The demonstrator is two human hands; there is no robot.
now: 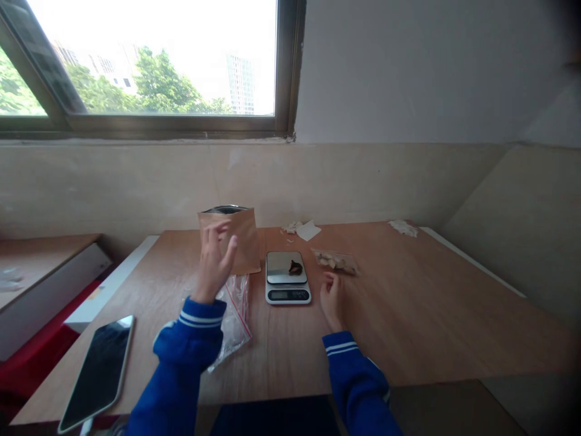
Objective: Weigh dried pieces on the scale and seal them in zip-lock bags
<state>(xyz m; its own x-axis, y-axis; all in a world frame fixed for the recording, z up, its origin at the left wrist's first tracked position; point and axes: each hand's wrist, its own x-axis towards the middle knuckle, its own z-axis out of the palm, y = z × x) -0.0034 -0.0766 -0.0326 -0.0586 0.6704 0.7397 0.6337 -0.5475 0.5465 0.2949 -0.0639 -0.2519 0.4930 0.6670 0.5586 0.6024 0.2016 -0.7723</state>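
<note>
In front of the brown paper pouch (242, 242), whose top gapes, my left hand (215, 260) is raised with its fingers apart and holds nothing. The pouch stands upright. My right hand (332, 300) rests on the table just right of the white kitchen scale (278, 263), its fingers curled; whether anything is in them is hidden. On the scale's plate lies a small dark dried piece (295, 267). Beyond my right hand, close to its fingertips, is a clear bag of pale dried pieces (336, 261). Under my left wrist lie clear zip bags (236, 321) with red seals.
A phone (100, 363) with a cable plugged in lies at the table's left front. Crumpled tissue and a white paper slip (308, 231) sit behind the scale, with more white scraps (403, 228) at the back right. The wall and window border the table's far side.
</note>
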